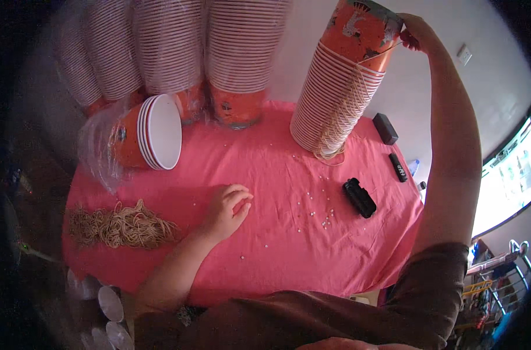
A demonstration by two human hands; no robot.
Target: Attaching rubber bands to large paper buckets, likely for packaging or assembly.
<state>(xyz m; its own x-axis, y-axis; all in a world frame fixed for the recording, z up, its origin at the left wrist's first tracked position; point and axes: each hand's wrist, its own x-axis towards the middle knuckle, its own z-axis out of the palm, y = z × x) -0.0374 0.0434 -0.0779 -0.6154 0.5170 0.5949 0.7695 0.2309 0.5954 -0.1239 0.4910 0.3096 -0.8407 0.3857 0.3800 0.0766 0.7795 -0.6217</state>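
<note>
A tall stack of orange paper buckets with white rims (341, 93) stands upside down at the back right of the pink-covered table. My right hand (416, 34) is raised beside its top, fingers closed on a thin tan string (380, 53). That string runs from the hand across the uppermost bucket, and many more strands hang down the stack's rims to the cloth. Over the middle of the table, my left hand (227, 213) has its fingers loosely bent and the thumb apart from them. Nothing shows between them. A tangled heap of tan string (131, 226) lies left of it.
Plastic-wrapped bucket stacks (239, 52) line the back left. A short nested set of buckets (160, 133) lies sideways before them. White bits (326, 220) are scattered near a black open case (359, 198). A black box (385, 129) and black stick-shaped object (398, 167) lie at right.
</note>
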